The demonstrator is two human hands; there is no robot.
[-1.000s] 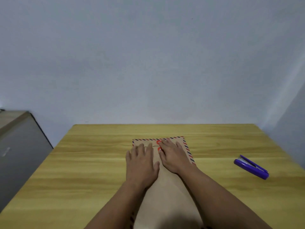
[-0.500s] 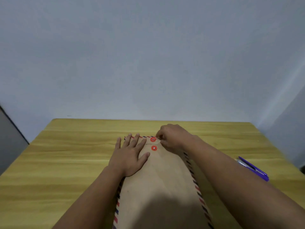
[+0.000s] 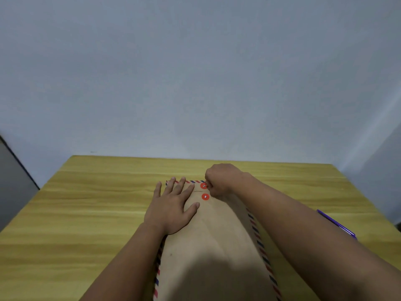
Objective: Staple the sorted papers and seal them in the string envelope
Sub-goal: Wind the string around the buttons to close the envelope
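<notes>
We see the brown kraft string envelope with striped borders lying flat at the wooden counter centre, long axis running near-to-far, red button closures at its far end. Left hand presses flat, fingers spread. Right hand curls, pinching at the upper button. A purple stapler lies near the right edge.

Right hand shifted from flap to upper button (fingers curled).

A yellow wood-grain table stands against a plain pale blue-grey wall.
</notes>
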